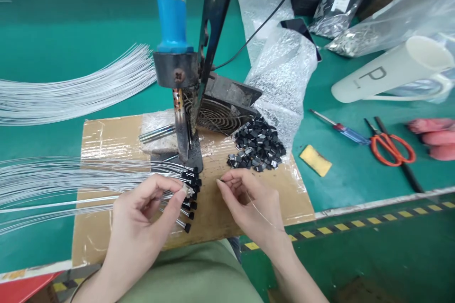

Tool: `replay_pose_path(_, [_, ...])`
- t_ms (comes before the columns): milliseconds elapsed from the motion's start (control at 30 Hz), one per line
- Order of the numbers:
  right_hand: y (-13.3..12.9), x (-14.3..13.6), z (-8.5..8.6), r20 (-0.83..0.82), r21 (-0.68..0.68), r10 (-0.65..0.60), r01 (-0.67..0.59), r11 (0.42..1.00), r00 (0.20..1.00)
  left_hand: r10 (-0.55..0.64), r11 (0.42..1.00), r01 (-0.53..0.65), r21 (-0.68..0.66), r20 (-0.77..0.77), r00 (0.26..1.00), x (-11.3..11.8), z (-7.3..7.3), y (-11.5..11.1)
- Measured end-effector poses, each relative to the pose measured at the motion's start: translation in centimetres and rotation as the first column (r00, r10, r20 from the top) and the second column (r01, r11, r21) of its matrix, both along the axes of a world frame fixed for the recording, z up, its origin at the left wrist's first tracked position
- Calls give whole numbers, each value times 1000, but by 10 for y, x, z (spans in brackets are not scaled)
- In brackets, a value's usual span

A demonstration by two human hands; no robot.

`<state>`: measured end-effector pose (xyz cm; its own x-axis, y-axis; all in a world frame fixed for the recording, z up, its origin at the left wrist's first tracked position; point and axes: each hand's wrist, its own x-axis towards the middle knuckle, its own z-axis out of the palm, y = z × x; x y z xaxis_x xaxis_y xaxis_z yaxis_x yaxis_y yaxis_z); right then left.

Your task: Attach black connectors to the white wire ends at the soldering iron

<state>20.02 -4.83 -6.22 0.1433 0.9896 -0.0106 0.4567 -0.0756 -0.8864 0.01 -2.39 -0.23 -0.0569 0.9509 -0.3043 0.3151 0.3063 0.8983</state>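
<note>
My left hand (152,218) pinches a small pale metallic piece (188,191) between thumb and forefinger, over a row of black connectors (192,182) on the ends of thin white wires (53,180). To the right, my right hand (254,203) is closed in a pinch at the fingertips; what it grips is too small to name. A thin strand crosses its palm. Just above that hand lies a pile of small black parts (259,144). A soldering iron (179,118) hangs tip down in a stand above the cardboard (220,225), between and beyond my hands.
A black fan (220,113) sits behind the iron. Another wire bundle (78,94) lies at the left. Toward the right are bubble wrap (284,66), a yellow sponge (315,160), a screwdriver (351,133), orange-handled scissors (391,147) and a white mug (387,73).
</note>
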Motion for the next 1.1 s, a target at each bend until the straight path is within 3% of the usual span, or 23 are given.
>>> replay_pose_path(100, [1,-9,8,-277,-98,-33,6,995,960,-42,998,41,42,23,999,-4,-5,1])
replay_pose_path(200, [6,-19,14,-496,-155,-85,8,988,864,-97,993,93,78,45,994,-8,-10,2])
replay_pose_path(367, [11,-30,19,-682,-205,-170,37,978,711,-120,989,114,94,55,991,-10,-9,3])
replay_pose_path(567, [8,-39,20,-809,-251,-194,-28,968,554,-149,986,143,82,73,986,-8,-5,5])
replay_pose_path(1100, [5,-44,15,-819,-239,-183,-34,970,544,-123,992,122,27,49,991,-3,-3,3])
